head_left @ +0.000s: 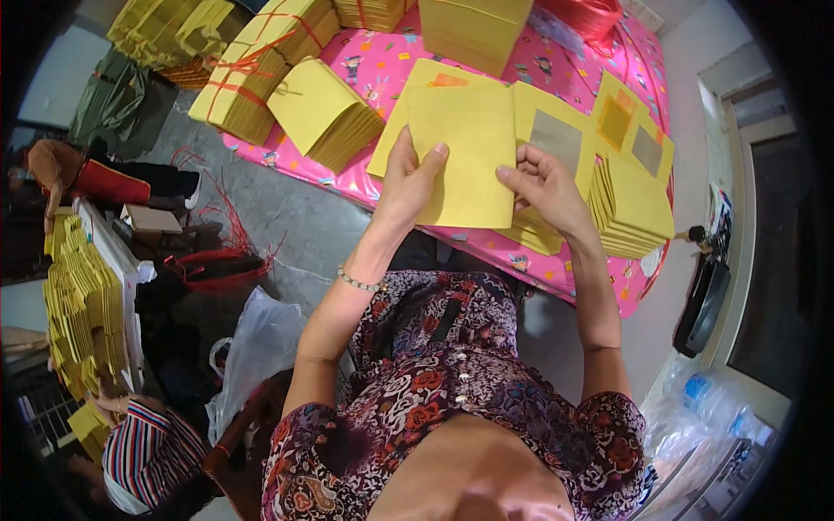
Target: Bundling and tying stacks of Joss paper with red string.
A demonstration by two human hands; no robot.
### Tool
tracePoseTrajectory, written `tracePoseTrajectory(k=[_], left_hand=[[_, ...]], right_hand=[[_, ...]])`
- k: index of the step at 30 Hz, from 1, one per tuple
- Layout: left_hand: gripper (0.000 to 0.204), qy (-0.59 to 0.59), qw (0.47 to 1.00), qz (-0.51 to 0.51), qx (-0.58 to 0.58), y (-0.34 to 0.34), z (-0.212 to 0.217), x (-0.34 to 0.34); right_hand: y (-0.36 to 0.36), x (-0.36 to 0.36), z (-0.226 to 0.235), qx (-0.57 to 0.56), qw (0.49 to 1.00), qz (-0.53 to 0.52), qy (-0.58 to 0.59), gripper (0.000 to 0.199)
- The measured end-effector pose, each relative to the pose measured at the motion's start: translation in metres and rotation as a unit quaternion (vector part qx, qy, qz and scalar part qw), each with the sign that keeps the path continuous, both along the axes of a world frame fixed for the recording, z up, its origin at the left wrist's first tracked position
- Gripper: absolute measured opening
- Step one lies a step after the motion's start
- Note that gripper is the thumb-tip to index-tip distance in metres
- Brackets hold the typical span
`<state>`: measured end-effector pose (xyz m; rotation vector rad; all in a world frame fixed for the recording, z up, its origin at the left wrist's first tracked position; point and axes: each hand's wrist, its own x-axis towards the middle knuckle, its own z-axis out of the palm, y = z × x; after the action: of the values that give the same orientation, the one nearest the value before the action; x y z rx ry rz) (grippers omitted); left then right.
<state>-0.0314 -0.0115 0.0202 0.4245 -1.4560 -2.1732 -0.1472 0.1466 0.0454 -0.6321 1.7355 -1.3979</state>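
My left hand [407, 184] and my right hand [546, 187] hold a bundle of yellow paper sheets [465, 148] between them, above the near edge of a table with a pink patterned cover [382, 61]. The left thumb lies across the front sheet. My right fingers grip the bundle's right edge. Just right of it lies a stack of yellow sheets with silver squares [630, 195]. Another sheet with a silver square [556, 135] shows behind the bundle.
Tied bundles of yellow paper [248, 82] and a loose pile [326, 113] lie at the table's left end; a tall pile [473, 30] stands at the back. At lower left another person in a striped top [143, 456] works beside more yellow stacks [82, 308]. A white plastic bag [256, 347] lies on the floor.
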Motion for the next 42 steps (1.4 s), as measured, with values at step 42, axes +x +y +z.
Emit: tracePoseTrajectory(k=[42], left_hand=[[0.044,-0.301,0.807,0.314,-0.399,-0.203,-0.051,0.027]], right_hand=[[-0.267,-0.028,-0.049,0.068,0.873,0.169,0.453,0.032]])
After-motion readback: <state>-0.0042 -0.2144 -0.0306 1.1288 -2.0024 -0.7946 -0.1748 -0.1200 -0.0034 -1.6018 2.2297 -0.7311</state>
